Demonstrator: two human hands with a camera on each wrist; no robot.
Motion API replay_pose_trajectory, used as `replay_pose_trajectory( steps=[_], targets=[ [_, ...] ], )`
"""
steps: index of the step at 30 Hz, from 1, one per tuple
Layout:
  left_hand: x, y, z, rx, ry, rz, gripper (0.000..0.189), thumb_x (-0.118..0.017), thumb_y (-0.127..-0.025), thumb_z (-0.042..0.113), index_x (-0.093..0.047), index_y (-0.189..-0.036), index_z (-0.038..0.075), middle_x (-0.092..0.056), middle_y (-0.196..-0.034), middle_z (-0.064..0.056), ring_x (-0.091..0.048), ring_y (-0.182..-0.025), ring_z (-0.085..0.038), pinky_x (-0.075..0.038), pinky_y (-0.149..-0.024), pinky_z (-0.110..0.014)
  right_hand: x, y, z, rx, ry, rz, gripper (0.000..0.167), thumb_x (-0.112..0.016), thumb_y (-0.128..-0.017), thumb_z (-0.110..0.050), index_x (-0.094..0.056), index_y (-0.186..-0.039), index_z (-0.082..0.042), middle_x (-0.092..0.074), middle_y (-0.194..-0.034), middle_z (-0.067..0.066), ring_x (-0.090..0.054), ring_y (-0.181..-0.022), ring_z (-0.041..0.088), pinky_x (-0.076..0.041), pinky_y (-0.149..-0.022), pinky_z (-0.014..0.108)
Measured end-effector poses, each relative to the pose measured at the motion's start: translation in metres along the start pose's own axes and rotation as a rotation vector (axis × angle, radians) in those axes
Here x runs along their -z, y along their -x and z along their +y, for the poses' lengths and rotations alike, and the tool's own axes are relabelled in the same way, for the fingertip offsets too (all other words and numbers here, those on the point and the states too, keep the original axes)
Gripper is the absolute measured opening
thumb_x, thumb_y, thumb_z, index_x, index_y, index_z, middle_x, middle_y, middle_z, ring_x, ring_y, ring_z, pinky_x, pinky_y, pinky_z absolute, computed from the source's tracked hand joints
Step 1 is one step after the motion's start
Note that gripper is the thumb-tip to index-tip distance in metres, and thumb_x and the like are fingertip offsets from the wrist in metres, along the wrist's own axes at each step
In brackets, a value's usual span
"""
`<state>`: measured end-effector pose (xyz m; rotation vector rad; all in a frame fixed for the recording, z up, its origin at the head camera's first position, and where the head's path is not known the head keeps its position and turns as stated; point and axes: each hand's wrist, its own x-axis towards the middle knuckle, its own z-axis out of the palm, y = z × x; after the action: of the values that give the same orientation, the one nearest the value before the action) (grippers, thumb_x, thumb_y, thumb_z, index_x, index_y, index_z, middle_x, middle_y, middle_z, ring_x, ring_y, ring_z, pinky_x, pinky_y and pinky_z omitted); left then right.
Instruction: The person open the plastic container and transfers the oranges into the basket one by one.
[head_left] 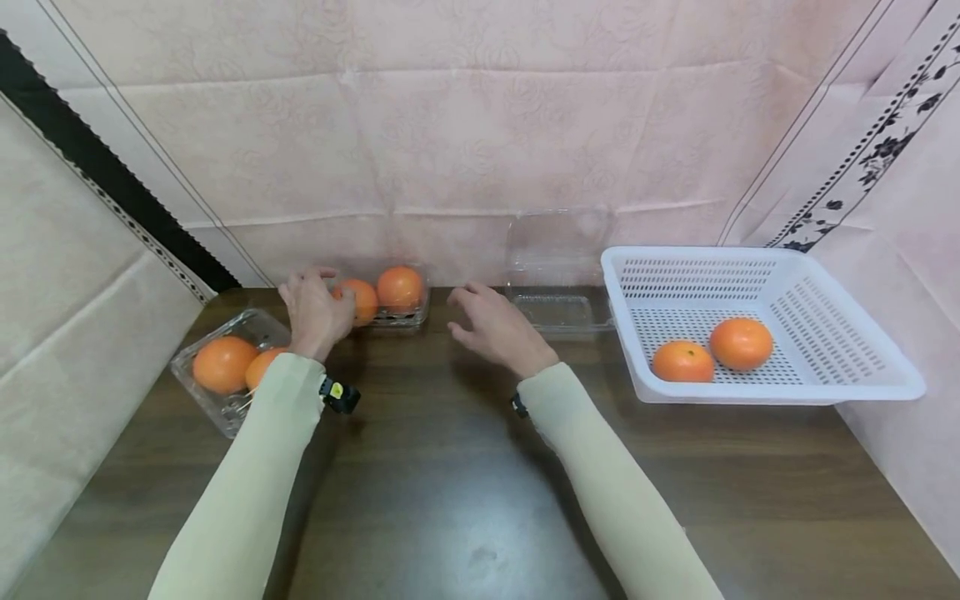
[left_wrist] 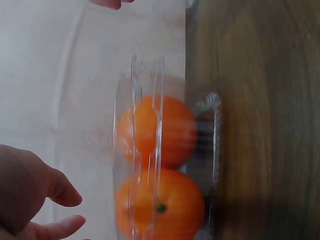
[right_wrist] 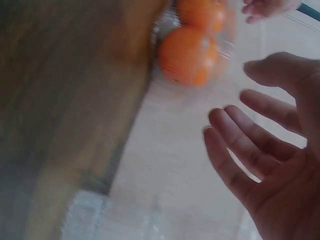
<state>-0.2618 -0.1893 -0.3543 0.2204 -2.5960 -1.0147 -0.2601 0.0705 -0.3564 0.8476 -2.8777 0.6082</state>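
My left hand [head_left: 315,310] is beside a clear plastic clamshell box [left_wrist: 217,145] at the back of the table. Two oranges, one [head_left: 401,288] to the right and another [head_left: 362,303] nearer that hand, sit inside. Clear lid edges stand up across the oranges in the left wrist view. There, thumb and fingers are apart, with nothing held between them. To the right of this box hovers my right hand [head_left: 498,328], its fingers [right_wrist: 240,167] spread and loosely bent, holding nothing. Another clear box [head_left: 558,310] stands with its lid raised just behind and right of it.
A white perforated basket [head_left: 780,393] at the right holds two oranges, one [head_left: 682,361] in front of the other [head_left: 741,343]. Under the left forearm's side lies another clear box [head_left: 225,417] with oranges [head_left: 224,365]. A cloth-covered wall [head_left: 465,142] rises behind the wooden table [head_left: 450,467].
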Motion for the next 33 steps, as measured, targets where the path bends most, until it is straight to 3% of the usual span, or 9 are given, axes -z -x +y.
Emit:
replay_pose_trajectory(
  steps=[5, 12, 17, 23, 26, 33],
  targets=[
    [0.006, -0.009, -0.008, 0.062, -0.029, -0.083, 0.052, -0.044, -0.096, 0.018, -0.046, -0.144, -0.003, -0.035, -0.151, -0.033, -0.027, -0.137, -0.049, -0.035, -0.114, -0.057, -0.014, -0.010, -0.005, -0.015, -0.007, 0.024, 0.036, -0.067, -0.099, -0.027, -0.062, -0.130, -0.010, -0.061, -0.124, 0.004, -0.062, -0.112, 0.019, -0.056, -0.102, 0.035],
    [0.014, -0.019, -0.015, 0.118, -0.046, -0.214, 0.060, -0.040, -0.102, 0.028, -0.034, -0.152, -0.006, -0.033, -0.155, -0.033, -0.022, -0.145, -0.052, -0.031, -0.121, -0.059, -0.032, -0.022, -0.009, 0.028, -0.028, 0.111, 0.032, -0.069, -0.099, -0.023, -0.064, -0.128, -0.011, -0.062, -0.124, 0.005, -0.063, -0.113, 0.020, -0.055, -0.103, 0.036],
    [0.016, -0.021, -0.016, 0.152, -0.065, -0.292, 0.066, -0.037, -0.104, 0.030, -0.024, -0.156, -0.007, -0.032, -0.157, -0.034, -0.023, -0.147, -0.053, -0.029, -0.123, -0.061, -0.041, -0.028, -0.013, 0.061, 0.002, 0.150, 0.034, -0.069, -0.098, -0.020, -0.064, -0.130, -0.008, -0.062, -0.119, 0.008, -0.063, -0.104, 0.021, -0.058, -0.093, 0.036],
    [0.011, -0.021, -0.018, 0.163, -0.048, -0.306, 0.064, -0.035, -0.103, 0.027, -0.025, -0.155, -0.008, -0.039, -0.150, -0.035, -0.045, -0.131, -0.045, -0.044, -0.114, -0.057, -0.048, -0.033, -0.018, 0.083, 0.044, 0.172, 0.026, -0.068, -0.098, -0.018, -0.066, -0.123, -0.009, -0.061, -0.113, 0.007, -0.061, -0.099, 0.019, -0.058, -0.088, 0.033],
    [0.008, -0.020, -0.019, 0.150, -0.049, -0.308, 0.064, -0.036, -0.102, 0.026, -0.026, -0.155, -0.008, -0.042, -0.149, -0.035, -0.049, -0.122, -0.042, -0.048, -0.109, -0.056, -0.050, -0.034, -0.018, 0.085, 0.068, 0.190, 0.021, -0.068, -0.098, -0.016, -0.068, -0.119, -0.011, -0.062, -0.112, 0.006, -0.061, -0.098, 0.019, -0.058, -0.087, 0.032],
    [0.007, -0.019, -0.021, 0.134, -0.061, -0.309, 0.064, -0.040, -0.103, 0.029, -0.028, -0.155, -0.006, -0.041, -0.151, -0.033, -0.046, -0.133, -0.044, -0.043, -0.114, -0.058, -0.052, -0.034, -0.016, 0.101, 0.083, 0.246, 0.012, -0.068, -0.095, -0.009, -0.069, -0.106, -0.014, -0.061, -0.105, 0.004, -0.060, -0.093, 0.018, -0.057, -0.082, 0.032]
  ],
)
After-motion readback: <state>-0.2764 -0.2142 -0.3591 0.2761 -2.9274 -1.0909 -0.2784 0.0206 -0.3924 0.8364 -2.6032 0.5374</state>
